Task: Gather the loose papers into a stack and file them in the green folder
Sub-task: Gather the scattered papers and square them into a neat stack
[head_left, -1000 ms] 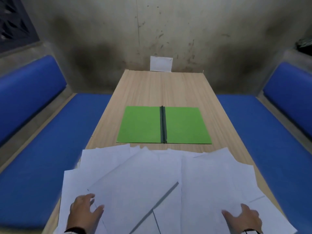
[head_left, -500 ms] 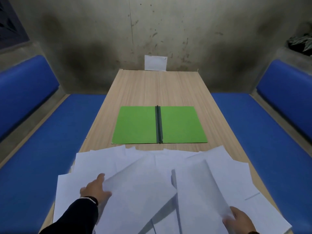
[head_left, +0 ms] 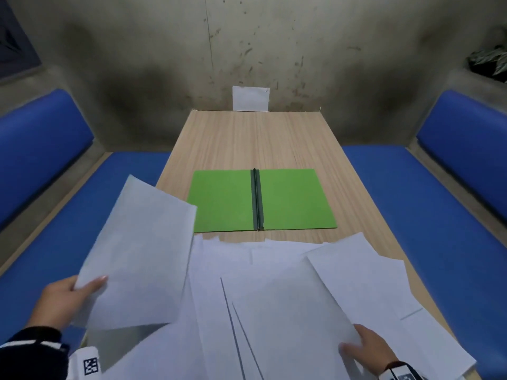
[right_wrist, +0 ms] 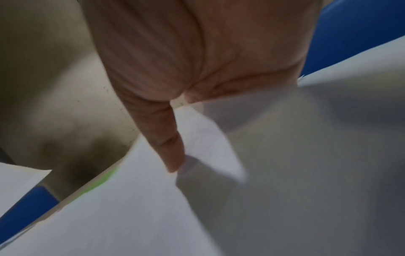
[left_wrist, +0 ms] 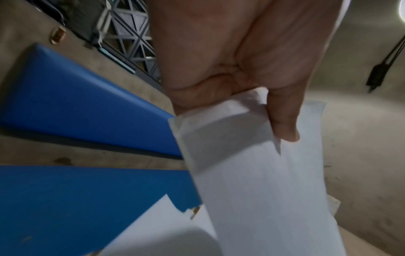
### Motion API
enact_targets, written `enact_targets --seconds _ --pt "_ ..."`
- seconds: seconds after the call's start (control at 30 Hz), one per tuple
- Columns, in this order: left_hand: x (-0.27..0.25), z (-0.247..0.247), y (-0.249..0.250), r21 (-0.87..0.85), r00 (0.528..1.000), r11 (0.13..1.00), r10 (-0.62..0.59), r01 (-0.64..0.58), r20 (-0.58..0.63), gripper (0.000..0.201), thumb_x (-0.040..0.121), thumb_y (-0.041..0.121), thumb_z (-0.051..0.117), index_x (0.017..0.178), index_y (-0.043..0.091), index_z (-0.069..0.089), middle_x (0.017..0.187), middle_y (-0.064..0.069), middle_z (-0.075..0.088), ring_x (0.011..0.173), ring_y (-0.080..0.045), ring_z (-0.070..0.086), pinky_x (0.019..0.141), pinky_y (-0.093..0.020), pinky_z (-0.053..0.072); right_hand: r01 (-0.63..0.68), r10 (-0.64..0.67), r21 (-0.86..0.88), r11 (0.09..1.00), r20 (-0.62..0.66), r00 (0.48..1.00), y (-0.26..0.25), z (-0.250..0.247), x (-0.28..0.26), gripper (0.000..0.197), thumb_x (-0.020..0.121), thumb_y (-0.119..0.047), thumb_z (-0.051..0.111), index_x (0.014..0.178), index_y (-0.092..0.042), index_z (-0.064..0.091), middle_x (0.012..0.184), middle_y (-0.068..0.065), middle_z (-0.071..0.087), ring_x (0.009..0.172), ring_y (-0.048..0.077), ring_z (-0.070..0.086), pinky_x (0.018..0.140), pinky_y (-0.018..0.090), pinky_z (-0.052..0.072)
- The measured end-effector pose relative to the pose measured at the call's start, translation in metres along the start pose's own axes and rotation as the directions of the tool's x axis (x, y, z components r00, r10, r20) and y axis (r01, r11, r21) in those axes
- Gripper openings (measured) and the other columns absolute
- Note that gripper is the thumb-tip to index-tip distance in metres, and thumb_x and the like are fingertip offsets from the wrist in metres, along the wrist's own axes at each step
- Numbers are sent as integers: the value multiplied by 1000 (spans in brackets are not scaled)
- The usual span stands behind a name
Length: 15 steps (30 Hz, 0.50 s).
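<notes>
The green folder (head_left: 263,200) lies open and flat in the middle of the wooden table (head_left: 255,138), its dark spine clip upward. Several loose white papers (head_left: 274,283) are spread over the near end of the table. My left hand (head_left: 65,297) pinches the corner of one white sheet (head_left: 140,256) and holds it raised over the table's left edge; the left wrist view shows the thumb (left_wrist: 282,124) on that sheet (left_wrist: 252,173). My right hand (head_left: 367,349) grips the near corner of another sheet (head_left: 354,278) at the right, thumb (right_wrist: 168,149) on top of that sheet (right_wrist: 285,173).
Blue padded benches (head_left: 68,229) run along both sides of the table, the right one (head_left: 428,215) close to the paper edge. A small white card (head_left: 250,98) leans on the stained wall at the far end. A plant (head_left: 491,61) sits on the right ledge.
My left hand has lifted one sheet up and out to the left, off the pile. My right hand has kept its sheet at the near right, now lying lower.
</notes>
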<state>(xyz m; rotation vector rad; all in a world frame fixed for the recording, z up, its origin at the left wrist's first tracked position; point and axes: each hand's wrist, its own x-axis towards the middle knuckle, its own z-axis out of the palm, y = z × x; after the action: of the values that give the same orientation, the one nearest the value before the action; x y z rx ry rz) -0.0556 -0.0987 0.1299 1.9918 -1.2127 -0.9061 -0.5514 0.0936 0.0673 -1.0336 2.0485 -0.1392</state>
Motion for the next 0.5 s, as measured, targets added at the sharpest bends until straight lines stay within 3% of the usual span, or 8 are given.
enact_targets --seconds 0.1,0.2,0.27,0.33,0.4,0.47,0.5 --pt "11 -17 -16 -18 999 1000 3 -3 -34 25 72 35 75 82 12 69 91 -17 72 82 -33 66 79 -52 52 37 -36 34 999 -7 999 -10 6 2 22 78 -36 65 93 -29 50 100 -2 60 94 16 57 74 22 39" --pt "11 -25 -19 -53 998 998 39 -42 -45 21 72 34 75 81 15 69 94 -16 71 85 -34 65 79 -54 52 61 -60 -12 998 47 997 -19 16 5 13 77 -33 64 85 -28 54 94 -2 61 89 14 57 72 20 40" --pt "-7 -26 -7 -135 998 989 57 -60 -24 19 79 27 70 89 11 68 88 -12 70 82 -31 63 75 -49 52 91 -91 -24 996 24 996 -20 19 4 12 77 -31 64 81 -23 55 89 -1 59 83 15 55 66 19 39" --pt "-28 -21 -2 -273 998 961 48 -33 48 18 86 18 60 99 7 66 86 -7 71 71 -26 65 65 -37 53 112 -111 19 994 -27 993 -21 16 -1 13 74 -25 68 77 -19 56 83 1 59 78 16 55 60 17 38" --pt "-45 -10 -1 -379 982 919 -37 106 186 16 90 11 51 98 5 63 80 -4 76 59 -17 70 51 -27 57 119 -110 114 986 -81 991 -12 10 -5 17 66 -17 73 68 -25 57 73 1 62 73 15 58 62 23 41" --pt "-63 7 -8 -320 951 921 -133 223 278 13 88 7 53 95 0 62 65 -5 75 54 -16 70 49 -22 56 90 -66 157 984 -148 987 1 -3 -8 23 56 -12 72 54 -32 60 55 2 59 65 11 58 61 28 40" --pt "-67 16 -17 -226 948 945 -172 236 268 15 82 8 63 93 -3 64 67 -9 74 59 -19 70 57 -23 56 49 -19 179 983 -166 986 11 -9 -7 32 58 -6 70 52 -36 61 55 2 60 69 17 60 61 29 39"
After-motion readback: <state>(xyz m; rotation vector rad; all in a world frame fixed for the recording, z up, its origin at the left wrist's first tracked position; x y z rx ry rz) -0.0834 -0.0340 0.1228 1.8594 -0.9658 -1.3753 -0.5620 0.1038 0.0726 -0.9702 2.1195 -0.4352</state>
